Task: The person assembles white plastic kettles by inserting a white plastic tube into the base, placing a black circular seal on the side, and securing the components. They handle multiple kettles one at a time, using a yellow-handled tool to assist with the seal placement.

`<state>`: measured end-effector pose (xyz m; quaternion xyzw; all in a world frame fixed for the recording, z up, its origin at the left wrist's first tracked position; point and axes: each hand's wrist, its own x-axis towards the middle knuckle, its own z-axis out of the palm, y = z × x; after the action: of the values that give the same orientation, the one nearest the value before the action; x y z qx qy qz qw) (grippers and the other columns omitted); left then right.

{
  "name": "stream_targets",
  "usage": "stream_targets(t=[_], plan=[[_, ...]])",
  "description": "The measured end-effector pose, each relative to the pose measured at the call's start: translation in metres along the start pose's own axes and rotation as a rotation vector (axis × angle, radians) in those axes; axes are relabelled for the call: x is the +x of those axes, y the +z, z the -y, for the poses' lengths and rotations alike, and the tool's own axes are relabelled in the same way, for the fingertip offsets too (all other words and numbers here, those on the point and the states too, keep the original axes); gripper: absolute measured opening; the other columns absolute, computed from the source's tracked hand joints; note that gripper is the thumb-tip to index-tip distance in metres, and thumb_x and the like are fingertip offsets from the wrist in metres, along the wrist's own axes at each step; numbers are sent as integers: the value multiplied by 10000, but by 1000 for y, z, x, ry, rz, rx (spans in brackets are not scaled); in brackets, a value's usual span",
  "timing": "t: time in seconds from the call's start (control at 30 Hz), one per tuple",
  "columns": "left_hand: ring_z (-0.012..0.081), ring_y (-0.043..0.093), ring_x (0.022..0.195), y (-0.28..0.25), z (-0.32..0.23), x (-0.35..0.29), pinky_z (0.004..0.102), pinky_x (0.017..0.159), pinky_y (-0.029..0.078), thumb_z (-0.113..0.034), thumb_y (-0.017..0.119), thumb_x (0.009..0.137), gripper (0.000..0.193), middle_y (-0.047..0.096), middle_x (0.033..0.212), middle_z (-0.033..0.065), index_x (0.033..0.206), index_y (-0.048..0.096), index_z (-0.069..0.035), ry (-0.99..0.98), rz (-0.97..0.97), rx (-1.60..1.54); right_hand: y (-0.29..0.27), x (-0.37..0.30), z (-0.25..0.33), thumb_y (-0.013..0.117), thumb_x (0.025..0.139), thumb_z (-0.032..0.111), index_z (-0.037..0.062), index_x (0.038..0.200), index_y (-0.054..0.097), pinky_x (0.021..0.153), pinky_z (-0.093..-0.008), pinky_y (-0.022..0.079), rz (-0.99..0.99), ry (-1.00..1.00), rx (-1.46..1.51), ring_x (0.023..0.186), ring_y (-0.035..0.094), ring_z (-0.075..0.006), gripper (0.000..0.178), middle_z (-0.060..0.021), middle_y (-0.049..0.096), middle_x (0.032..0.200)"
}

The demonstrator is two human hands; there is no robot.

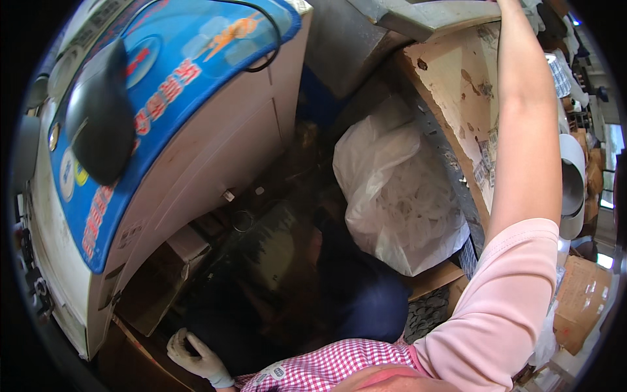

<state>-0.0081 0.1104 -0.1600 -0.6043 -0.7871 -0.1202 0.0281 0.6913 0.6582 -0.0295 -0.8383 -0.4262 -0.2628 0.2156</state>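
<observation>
My left hand (196, 356) wears a pale glove and hangs low at the left, beside my lap. Its fingers are loosely curved and apart, with nothing visible between them. A brown cardboard box (147, 304) stands just beyond it, under the white cabinet. My right arm (526, 130) is bare below a pink sleeve and stretches far up along the right side. The right hand lies past the top edge, out of sight, close to a grey metal machine part (424, 19). What that hand touches cannot be seen.
A blue printed mat (157, 117) covers the white cabinet top, with a black computer mouse (98, 114) on it. A white plastic bag (398, 189) full of pale pieces stands right of centre. Beside it rises a worn wooden board (457, 98). Cardboard boxes (581, 297) are at far right.
</observation>
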Motion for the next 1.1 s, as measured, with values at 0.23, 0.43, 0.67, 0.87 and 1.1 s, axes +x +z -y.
stream_targets(t=[0.23,0.43,0.67,0.87,1.1], plan=[[303,580,1114,0,-11,-1,435,947,474,-69,637,1013,164,638,1120,137,1131,685,34,-37,-14,-20,25,32,-16,523,973,344,-66,1381,543,1024,-533,509,-146,64,188,1201,649,-446,579,-306,666,1272],[316,600,1064,-9,-11,-3,439,915,483,-95,660,992,155,651,1086,139,1087,712,16,-6,-63,-65,-9,9,-55,468,975,271,-56,1305,620,1012,-545,504,-602,153,478,1168,655,-465,488,-312,696,1202],[314,613,1080,-15,3,-15,439,973,473,-145,638,1001,200,687,1096,133,1078,729,16,87,-113,-273,-92,-61,-82,519,1059,201,-54,1284,546,631,-464,646,-128,797,1763,701,738,-344,342,-225,704,948],[335,631,1099,-12,35,-29,453,1006,467,-169,628,1001,232,720,1117,151,1085,734,19,150,-176,-320,-253,-132,-301,538,1043,265,10,1172,649,677,-406,605,-329,599,1556,833,748,-261,307,-163,727,986],[372,676,1046,-20,23,-27,470,971,514,-140,652,963,215,736,1093,198,1044,752,32,153,-184,-419,-322,-200,-525,432,1041,207,30,1188,662,730,-489,571,-583,971,1013,918,696,-318,326,-168,707,1113]])
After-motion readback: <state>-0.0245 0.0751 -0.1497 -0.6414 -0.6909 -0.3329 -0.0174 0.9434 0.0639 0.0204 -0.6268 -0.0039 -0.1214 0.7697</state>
